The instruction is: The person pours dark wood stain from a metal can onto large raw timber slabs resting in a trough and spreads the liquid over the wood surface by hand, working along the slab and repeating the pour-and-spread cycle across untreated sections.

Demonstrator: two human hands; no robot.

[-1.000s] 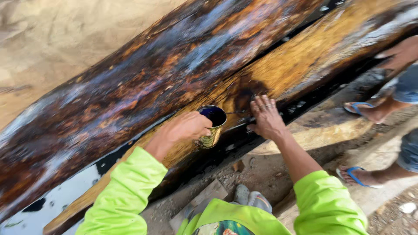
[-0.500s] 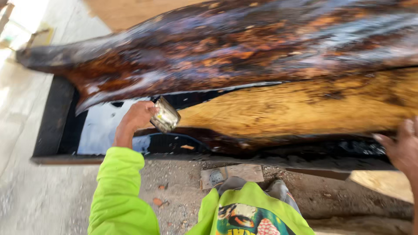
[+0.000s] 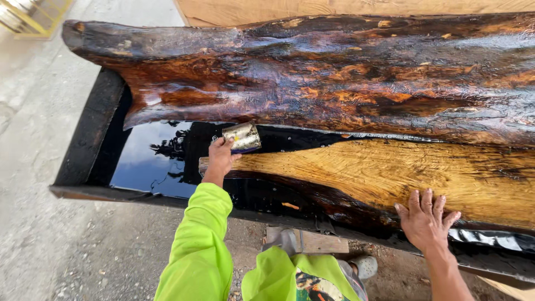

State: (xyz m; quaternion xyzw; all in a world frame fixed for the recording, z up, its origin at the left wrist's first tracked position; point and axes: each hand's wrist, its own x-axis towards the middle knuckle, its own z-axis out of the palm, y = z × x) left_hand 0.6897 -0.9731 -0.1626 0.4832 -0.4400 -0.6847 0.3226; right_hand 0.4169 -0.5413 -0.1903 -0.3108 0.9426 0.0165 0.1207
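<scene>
The left hand [image 3: 219, 158], at centre left of the frame, has its fingers clamped around a small metal can [image 3: 242, 137]. The can lies tipped on its side, just above the hand, over the near edge of the dark liquid [image 3: 150, 161] and at the left tip of the pale slab [image 3: 390, 175]. Its ribbed wall shines silver-gold.

The right hand [image 3: 425, 220], at lower right, lies flat with its fingers spread apart, palm down on the lower edge of the pale slab, holding nothing. Both arms come up from the bottom of the frame; the left one wears a bright yellow-green sleeve [image 3: 198, 251].

The pale slab runs from the centre to the right edge, its grain yellow on top and stained dark along its near side. Behind it, across the upper frame, lies a long dark log [image 3: 334, 78], wet and glossy, brown and orange. Both pieces rest in a long black trough [image 3: 89, 134] whose left end holds the liquid, which mirrors sky and trees. A wooden block [image 3: 315, 242] sits under the trough near bottom centre, on grey gravelly ground [image 3: 50, 239]. A tan sheet [image 3: 334, 6] shows at the top edge.
</scene>
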